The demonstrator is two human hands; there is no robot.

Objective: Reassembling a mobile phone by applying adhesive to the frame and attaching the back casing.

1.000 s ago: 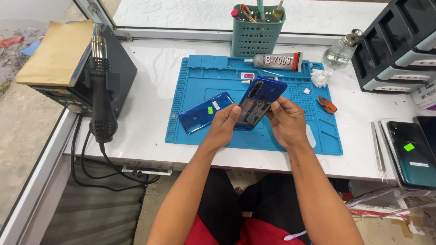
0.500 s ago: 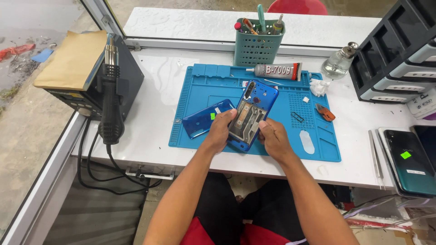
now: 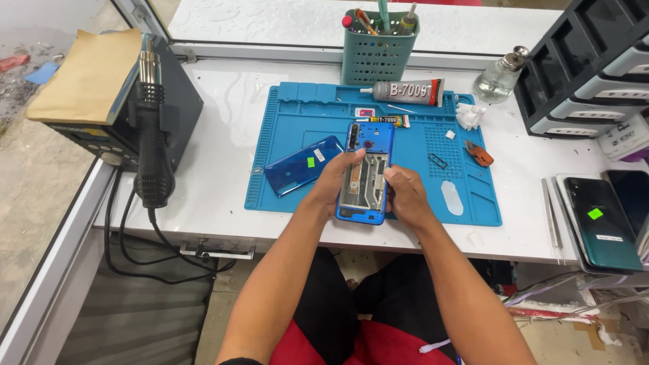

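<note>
Comparing with a moment before, we saw the opened blue phone [image 3: 364, 177] lowered toward the blue mat [image 3: 297, 125], left hand [image 3: 336, 177] and right hand [image 3: 405, 196] both clamped on its edges.

Grey glue tube w/ red print and black cap [image 3: 407, 91] lies crosswise at top of the blue mat [image 3: 291, 122], just right of the green mesh holder.

Below it a smaller slim tube w/ yellow-and-black label [image 3: 390, 120], near the phone's top edge.

Small white card w/ pink patch [image 3: 364, 112] just left of that tube.

Tiny bright-green sticker [image 3: 311, 161] on the blue glossy back cover, left part of mat.

Right edge of counter [image 3: 223, 108]: dark teal phone w/ black screen [image 3: 600, 220], face up, w/ green square sticker [image 3: 595, 213] mid-screen and a white strip label below it.

White printed boxes [image 3: 625, 138] beside the black drawer rack, far right.
</note>
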